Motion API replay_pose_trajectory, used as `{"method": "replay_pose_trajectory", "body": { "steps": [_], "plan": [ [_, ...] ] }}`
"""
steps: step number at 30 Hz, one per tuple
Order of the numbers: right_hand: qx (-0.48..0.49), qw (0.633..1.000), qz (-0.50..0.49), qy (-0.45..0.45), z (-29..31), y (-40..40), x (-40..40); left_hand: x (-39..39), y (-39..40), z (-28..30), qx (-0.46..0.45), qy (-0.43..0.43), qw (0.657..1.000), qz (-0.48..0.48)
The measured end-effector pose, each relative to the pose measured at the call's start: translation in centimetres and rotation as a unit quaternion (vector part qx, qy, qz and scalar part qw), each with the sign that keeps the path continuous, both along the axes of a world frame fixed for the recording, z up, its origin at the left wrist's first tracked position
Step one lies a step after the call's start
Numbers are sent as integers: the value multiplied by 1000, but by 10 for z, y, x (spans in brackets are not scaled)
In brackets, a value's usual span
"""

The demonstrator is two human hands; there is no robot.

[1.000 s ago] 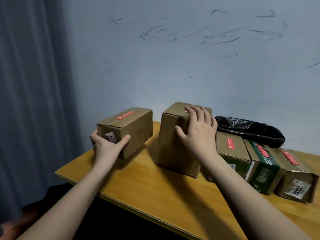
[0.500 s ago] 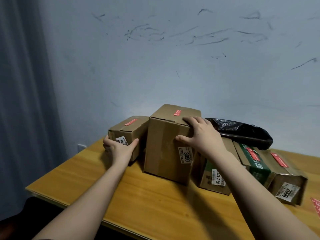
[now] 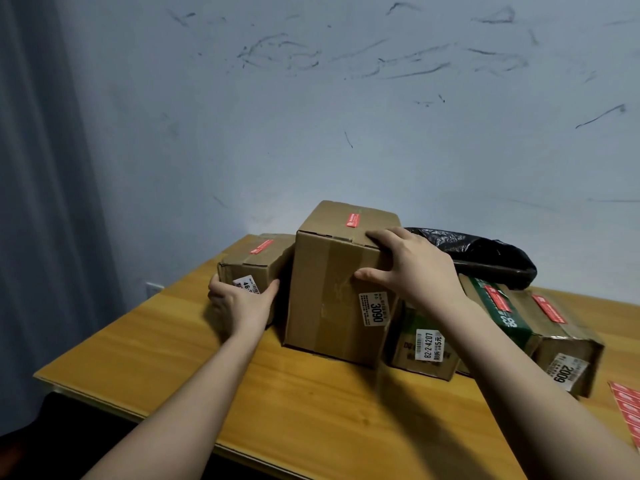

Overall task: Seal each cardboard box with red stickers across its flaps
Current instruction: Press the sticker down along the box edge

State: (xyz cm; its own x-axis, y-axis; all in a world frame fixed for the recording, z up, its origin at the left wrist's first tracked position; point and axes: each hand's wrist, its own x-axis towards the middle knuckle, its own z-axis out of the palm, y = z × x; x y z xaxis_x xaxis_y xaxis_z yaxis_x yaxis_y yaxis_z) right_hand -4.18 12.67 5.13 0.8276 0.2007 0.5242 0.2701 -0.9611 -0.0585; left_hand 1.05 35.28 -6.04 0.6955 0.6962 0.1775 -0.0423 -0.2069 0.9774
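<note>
Careful: your right hand (image 3: 414, 271) grips the tall box (image 3: 332, 289), your left hand (image 3: 240, 303) the small box (image 3: 256, 265); shoving could topple them.

In front of you, a warm yellow-brown wooden tabletop (image 3: 304, 386) runs right up to a pale blue-grey painted wall (image 3: 346, 126) streaked with dark scuff marks. On your left, a grey pleated curtain (image 3: 38, 202) hangs in folds. Against the wall, a crumpled, glossy black plastic bag (image 3: 485, 252) lies there. Low on that wall, beside the table's left edge, sits a small white wall socket (image 3: 153, 290).
</note>
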Motion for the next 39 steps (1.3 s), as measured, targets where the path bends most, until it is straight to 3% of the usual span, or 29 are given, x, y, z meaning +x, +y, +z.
{"method": "replay_pose_trajectory", "body": {
  "steps": [19, 39],
  "plan": [
    [-7, 1000, 8, 1, 2, 0, -3, -23, -17, -12, 80, 45, 996, -8],
    [-10, 1000, 2, 4, 0, 4, -7, -32, -6, -13, 80, 50, 995, -36]
  ]
}}
